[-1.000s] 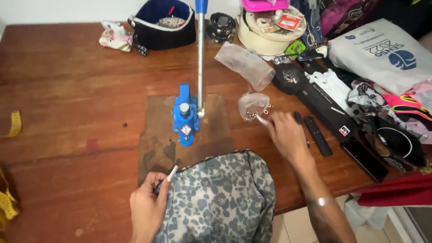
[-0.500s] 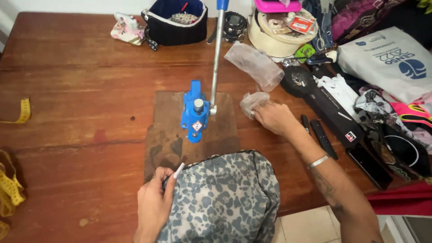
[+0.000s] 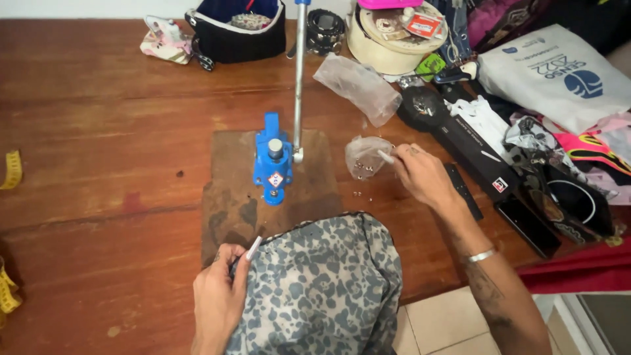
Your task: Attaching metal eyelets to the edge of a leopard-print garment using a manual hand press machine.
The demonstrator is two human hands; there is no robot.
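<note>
While the left hand (image 3: 220,299) pinches patterned fabric (image 3: 322,289), the right hand (image 3: 420,174) pinches a small plastic bag (image 3: 365,158)

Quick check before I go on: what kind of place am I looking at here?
Probably a home sewing or craft bench: a blue hand press on a wooden table, a yellow tape measure, and patterned fabric held by the left hand.

L hand (image 3: 217,302) pinches the edge of grey leopard-print fabric (image 3: 322,289) at the near table edge. R hand (image 3: 424,176) reaches into a small clear bag of metal studs (image 3: 365,156), w/ a few studs loose beside it. Blue hand press (image 3: 274,160) stands on a worn board (image 3: 230,204) btwn the hands, lever upright.
</note>
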